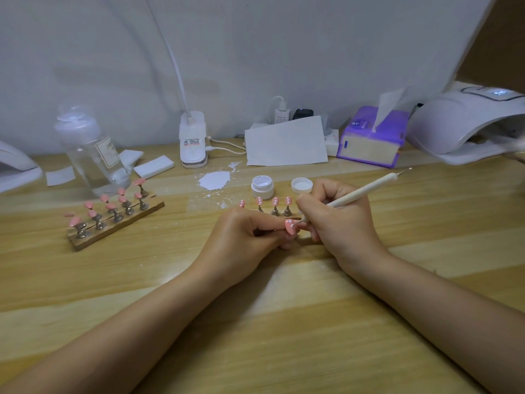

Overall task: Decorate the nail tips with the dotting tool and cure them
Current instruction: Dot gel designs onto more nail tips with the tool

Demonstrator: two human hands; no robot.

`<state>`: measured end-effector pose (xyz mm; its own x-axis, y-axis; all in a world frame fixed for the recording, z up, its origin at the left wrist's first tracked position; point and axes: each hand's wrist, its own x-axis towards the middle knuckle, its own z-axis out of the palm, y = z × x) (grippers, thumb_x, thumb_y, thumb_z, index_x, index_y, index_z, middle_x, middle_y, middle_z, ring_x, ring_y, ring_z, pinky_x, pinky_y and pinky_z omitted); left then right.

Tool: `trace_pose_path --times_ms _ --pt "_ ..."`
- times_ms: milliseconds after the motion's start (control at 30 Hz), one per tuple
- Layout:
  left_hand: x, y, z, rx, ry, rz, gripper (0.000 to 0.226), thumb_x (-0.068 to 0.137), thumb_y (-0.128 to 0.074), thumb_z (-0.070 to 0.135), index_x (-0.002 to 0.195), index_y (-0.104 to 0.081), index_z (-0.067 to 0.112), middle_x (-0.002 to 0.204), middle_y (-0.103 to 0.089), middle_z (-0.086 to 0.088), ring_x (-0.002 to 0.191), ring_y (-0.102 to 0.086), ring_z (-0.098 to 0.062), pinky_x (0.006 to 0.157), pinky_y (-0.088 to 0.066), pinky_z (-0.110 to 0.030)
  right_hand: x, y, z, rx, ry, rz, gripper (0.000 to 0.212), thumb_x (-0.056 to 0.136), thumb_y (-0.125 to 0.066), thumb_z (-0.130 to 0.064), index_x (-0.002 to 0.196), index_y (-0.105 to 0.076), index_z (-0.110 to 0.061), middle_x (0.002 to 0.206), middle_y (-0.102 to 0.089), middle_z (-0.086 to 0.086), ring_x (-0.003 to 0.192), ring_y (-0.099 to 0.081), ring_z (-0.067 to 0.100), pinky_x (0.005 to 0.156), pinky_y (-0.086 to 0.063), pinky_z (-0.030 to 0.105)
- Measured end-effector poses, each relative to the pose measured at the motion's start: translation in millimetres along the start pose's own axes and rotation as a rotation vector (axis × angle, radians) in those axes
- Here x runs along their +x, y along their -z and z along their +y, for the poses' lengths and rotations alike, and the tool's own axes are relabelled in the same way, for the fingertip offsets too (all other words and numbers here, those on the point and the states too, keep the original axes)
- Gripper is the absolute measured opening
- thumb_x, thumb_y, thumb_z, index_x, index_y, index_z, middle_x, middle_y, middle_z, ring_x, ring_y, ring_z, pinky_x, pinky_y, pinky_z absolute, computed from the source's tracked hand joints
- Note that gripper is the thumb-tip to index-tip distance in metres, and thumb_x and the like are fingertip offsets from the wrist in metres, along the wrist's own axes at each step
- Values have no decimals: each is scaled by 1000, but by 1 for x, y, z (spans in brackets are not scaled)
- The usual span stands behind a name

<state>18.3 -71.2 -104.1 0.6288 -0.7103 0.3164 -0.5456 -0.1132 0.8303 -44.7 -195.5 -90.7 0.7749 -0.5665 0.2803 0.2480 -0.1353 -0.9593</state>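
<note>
My left hand (250, 236) pinches a pink nail tip (290, 226) on its stand, low over the wooden table. My right hand (338, 220) grips a white dotting tool (366, 190) like a pen, its lower end touching the top of that tip, which carries white dots. Behind my hands stands a row of pink tips with white dots (274, 204) on metal stands. An open white gel jar (262, 187) and its lid (301, 185) sit just beyond. A wooden holder with several plain pink tips (113, 214) lies at the left. The white curing lamp (466, 126) is at the far right.
A clear pump bottle (93, 155), white pads (153, 166), a desk lamp base (193, 143), a sheet of paper (285, 143) and a purple tissue box (372, 137) line the back. A white blob (214, 180) is smeared on the table. Another white device (14, 169) sits at the left edge.
</note>
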Motion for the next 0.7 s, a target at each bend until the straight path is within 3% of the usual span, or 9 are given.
trace_pose_path --times_ms 167,300,400,567,700 --pt "0 0 1 -6 -1 1 15 80 -68 8 84 -74 21 67 -71 5 63 -54 5 69 -50 -22 0 0 1 -7 9 -13 35 71 -55 7 47 -34 -9 33 -34 -1 29 -32 6 45 -34 23" --pt "0 0 1 5 9 6 23 80 -68 8 84 -72 29 67 -71 7 63 -54 6 70 -50 -24 1 -1 1 -6 -1 7 38 72 -56 7 46 -34 -10 37 -32 2 28 -32 4 50 -36 31" --pt "0 1 2 6 15 2 25 80 -68 9 78 -70 33 67 -71 8 64 -54 6 70 -49 -22 1 0 1 4 -1 -3 38 72 -55 6 46 -33 -11 33 -33 -2 28 -32 6 48 -36 27" --pt "0 0 2 9 14 -2 21 79 -68 6 78 -74 26 64 -70 9 63 -54 8 69 -47 -16 1 0 1 -16 12 1 39 72 -55 7 45 -33 -11 34 -31 -1 28 -30 6 49 -34 28" --pt "0 0 2 -2 14 -5 20 79 -68 6 76 -74 25 62 -69 11 63 -54 9 69 -47 -14 1 1 2 -19 27 -12 39 72 -55 7 45 -34 -11 32 -34 -4 29 -33 6 43 -33 21"
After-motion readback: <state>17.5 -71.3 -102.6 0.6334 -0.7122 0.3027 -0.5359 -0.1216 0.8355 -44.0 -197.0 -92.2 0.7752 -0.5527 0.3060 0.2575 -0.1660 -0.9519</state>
